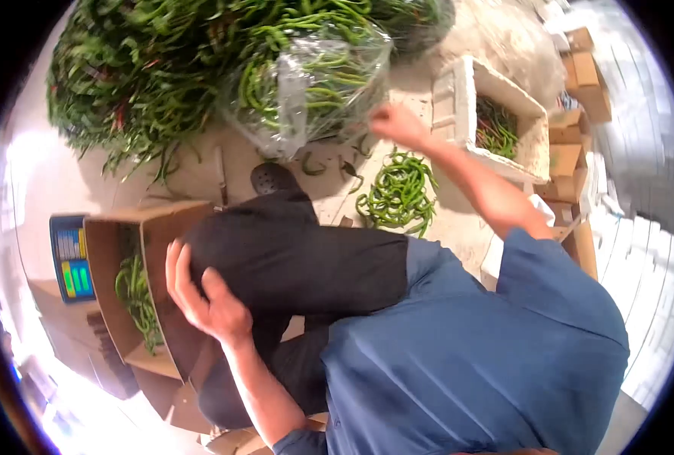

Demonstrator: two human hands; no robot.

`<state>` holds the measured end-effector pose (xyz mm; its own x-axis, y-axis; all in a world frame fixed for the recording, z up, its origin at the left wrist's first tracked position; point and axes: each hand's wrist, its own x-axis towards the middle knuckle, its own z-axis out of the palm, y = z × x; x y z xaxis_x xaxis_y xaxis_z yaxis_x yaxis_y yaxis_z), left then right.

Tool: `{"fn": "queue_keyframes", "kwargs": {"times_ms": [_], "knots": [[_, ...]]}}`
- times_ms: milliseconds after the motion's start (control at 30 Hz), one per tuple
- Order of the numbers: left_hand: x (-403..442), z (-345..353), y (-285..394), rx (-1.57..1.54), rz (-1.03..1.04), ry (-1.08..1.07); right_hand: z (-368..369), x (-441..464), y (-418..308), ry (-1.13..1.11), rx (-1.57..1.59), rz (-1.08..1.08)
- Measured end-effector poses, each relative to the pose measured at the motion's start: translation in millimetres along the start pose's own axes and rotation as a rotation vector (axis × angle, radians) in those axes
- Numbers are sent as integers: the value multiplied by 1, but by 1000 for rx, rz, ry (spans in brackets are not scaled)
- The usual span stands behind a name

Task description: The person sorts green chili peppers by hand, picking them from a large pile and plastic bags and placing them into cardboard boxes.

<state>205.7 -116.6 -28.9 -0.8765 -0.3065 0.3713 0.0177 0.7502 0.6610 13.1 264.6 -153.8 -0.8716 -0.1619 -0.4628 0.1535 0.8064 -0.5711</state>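
My left hand (206,299) is open, fingers spread, beside my bent knee in dark trousers and the near wall of a cardboard box. That box (117,212) holds a bunch of long green peppers (136,296). My right hand (394,126) is stretched forward with its fingers curled, at the right edge of a clear plastic bag (295,98). The hand is slightly blurred, and what lies in its fingers is hidden. Green peppers fill the bag. A loose heap of green peppers (399,191) lies on the floor below my right forearm.
A large pile of green peppers (140,68) rises at the upper left. To the right stands a white foam box (466,106) with red and green peppers inside. Cardboard boxes (586,76) line the right side. A blue digital scale (72,258) is behind the left box.
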Motion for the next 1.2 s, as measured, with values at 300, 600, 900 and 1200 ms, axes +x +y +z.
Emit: {"fn": "queue_keyframes", "kwargs": {"times_ms": [300, 600, 900, 1200], "knots": [[6, 32, 24, 38, -32, 51, 183, -96, 209, -74, -94, 261], [12, 41, 30, 132, -26, 25, 209, -9, 151, 127, 89, 346], [11, 45, 29, 102, -35, 2, 237, 33, 147, 136, 74, 467], [10, 44, 26, 90, -40, 8, 182, 60, 136, 257, -158, 368]]}}
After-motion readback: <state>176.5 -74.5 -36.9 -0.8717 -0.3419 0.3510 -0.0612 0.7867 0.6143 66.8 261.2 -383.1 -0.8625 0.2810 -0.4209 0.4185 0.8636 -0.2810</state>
